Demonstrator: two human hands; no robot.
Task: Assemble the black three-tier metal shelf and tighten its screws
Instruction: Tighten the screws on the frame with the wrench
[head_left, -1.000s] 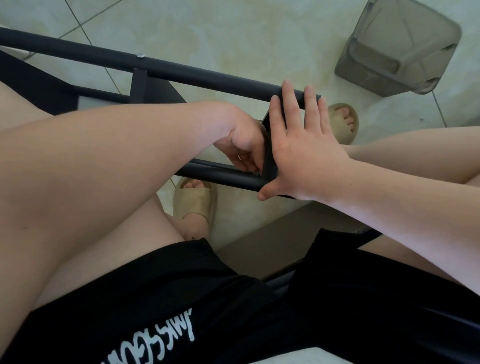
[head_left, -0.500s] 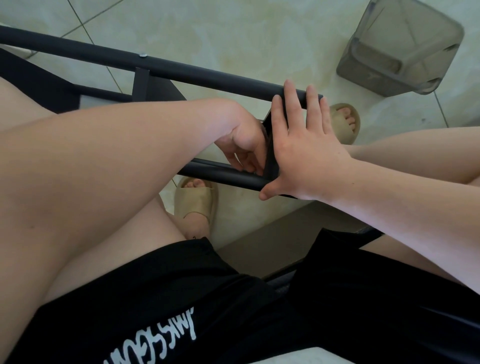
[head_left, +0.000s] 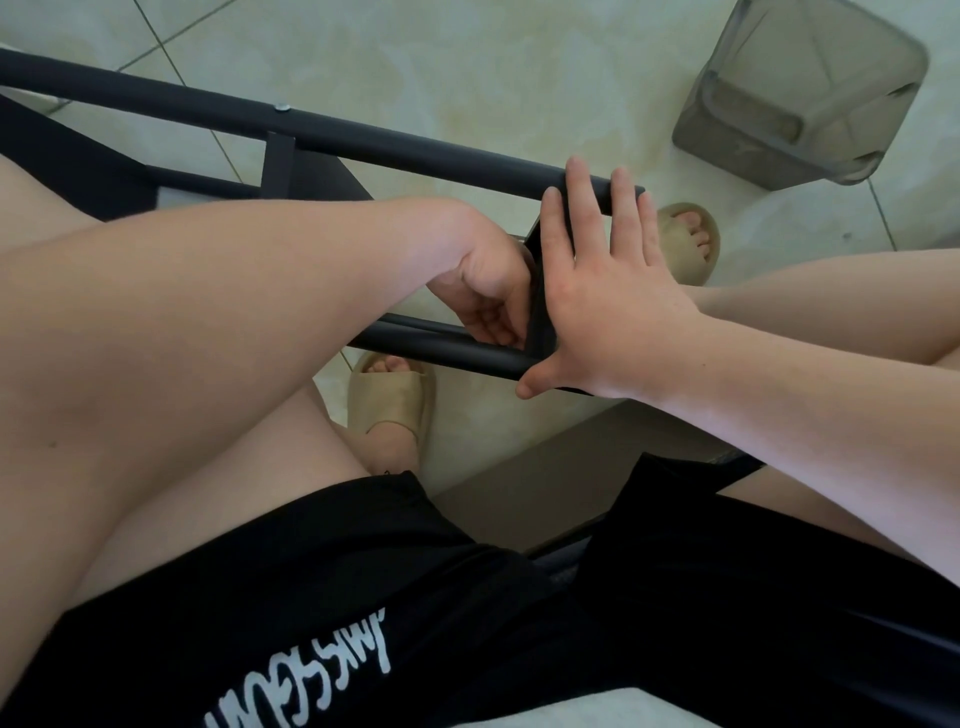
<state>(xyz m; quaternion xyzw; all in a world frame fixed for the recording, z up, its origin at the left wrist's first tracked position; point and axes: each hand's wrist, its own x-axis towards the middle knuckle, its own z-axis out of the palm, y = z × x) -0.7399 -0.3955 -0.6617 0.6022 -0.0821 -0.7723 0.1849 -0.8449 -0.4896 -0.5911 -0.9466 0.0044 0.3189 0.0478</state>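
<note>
The black metal shelf frame lies on its side in front of my knees, with one long tube running across the upper view and a second tube nearer me. A silver screw head shows on the far tube. My right hand lies flat with straight fingers against the black end panel between the two tubes. My left hand reaches in behind that panel with fingers curled at the near tube's joint; whatever it holds is hidden.
A grey translucent plastic bin stands on the tiled floor at the upper right. My feet in beige slippers are under the frame. Black shorts fill the bottom of the view.
Both hands stay at the panel end of the frame; the left hand's fingers have shifted slightly at the near tube. The frame has not moved.
</note>
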